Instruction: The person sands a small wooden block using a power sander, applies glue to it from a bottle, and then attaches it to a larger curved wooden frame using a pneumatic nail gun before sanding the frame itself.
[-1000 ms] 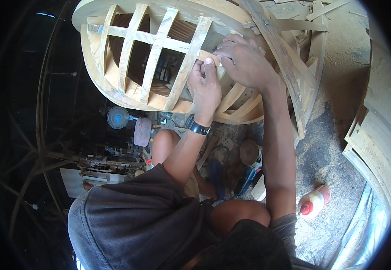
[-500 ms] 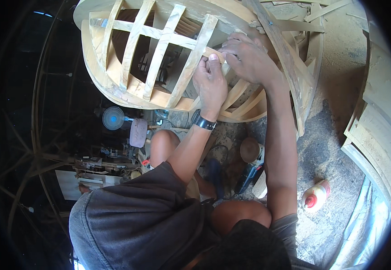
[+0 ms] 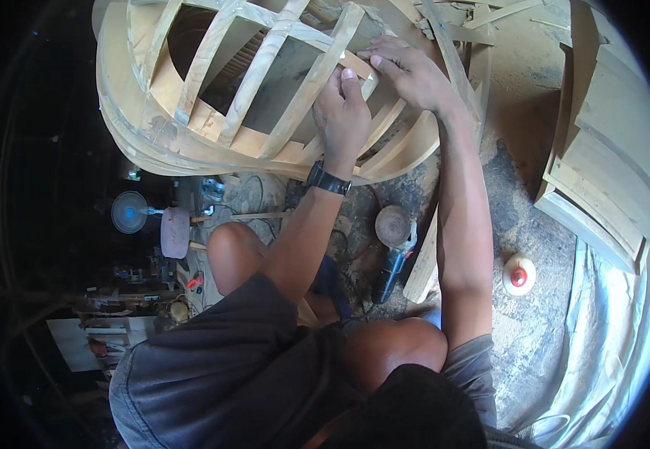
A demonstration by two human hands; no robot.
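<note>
A curved wooden frame point(image 3: 287, 138) with pale slats lies across the top of the head view. My left hand point(image 3: 343, 112), with a dark watch on its wrist, is closed on a short wooden strip point(image 3: 358, 66) set between two slats, thumb on its face. At the strip's other end, my right hand point(image 3: 413, 75) is bent with its fingertips pressed close together against it. The undersides of both hands' fingers are partly hidden. A long slat point(image 3: 313, 90) runs just left of my left hand.
On the floor below the frame lie an angle grinder point(image 3: 394, 258) with a round disc and a wooden board point(image 3: 422, 269). A white bottle with a red cap point(image 3: 519, 275) stands right of my right forearm. Another curved wooden piece point(image 3: 602, 165) is at right; a fan point(image 3: 130, 212) stands left.
The view has shifted, so the frame and floor things sit further left. Both hands stay at the short strip; my right fingers have changed their pose slightly, showing more of it.
</note>
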